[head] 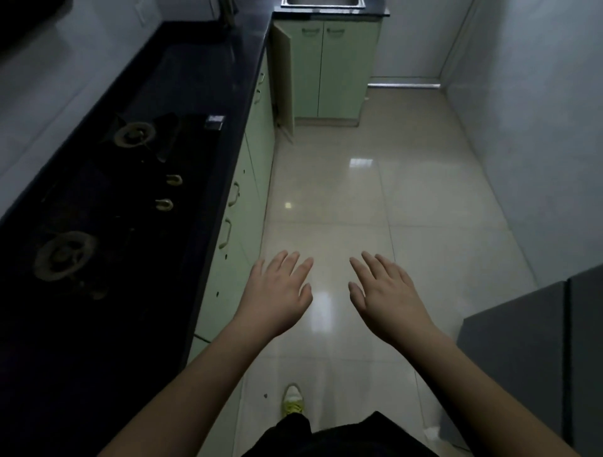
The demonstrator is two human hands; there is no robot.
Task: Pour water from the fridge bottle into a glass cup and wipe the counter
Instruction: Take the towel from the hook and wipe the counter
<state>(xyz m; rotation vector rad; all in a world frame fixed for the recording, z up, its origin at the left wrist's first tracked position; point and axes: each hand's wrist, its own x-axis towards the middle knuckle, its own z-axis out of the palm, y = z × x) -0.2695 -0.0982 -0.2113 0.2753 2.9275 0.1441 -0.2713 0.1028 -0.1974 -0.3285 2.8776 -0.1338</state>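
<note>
A person stands in a narrow kitchen, both arms stretched forward and palms down above the tiled floor (342,202). The left hand (277,293) has its fingers (288,262) straight and slightly spread, holding nothing. The right hand (385,297) mirrors it, fingers straight and relaxed, also holding nothing. The two hands hover near each other, apart, touching neither each other nor anything else.

Along the left side runs a dark worktop (208,81), well lit only at its far end. A gas hob (107,202) is set into it, with one burner (134,134) farther off, another burner (63,255) nearer, and two knobs (169,192) between them toward the front edge. A small dark box (215,121) lies at the far corner of the hob. Pale green cupboards (248,182) with handles sit under the worktop, and one cupboard door (283,84) at the far corner stands open. A steel sink (323,3) shows at the top edge, above two more green doors.

At the lower right a grey fridge (528,352) stands just beside the right forearm. No bottle or glass cup shows anywhere. One yellow-green shoe (293,399) is planted on the floor below the hands.
</note>
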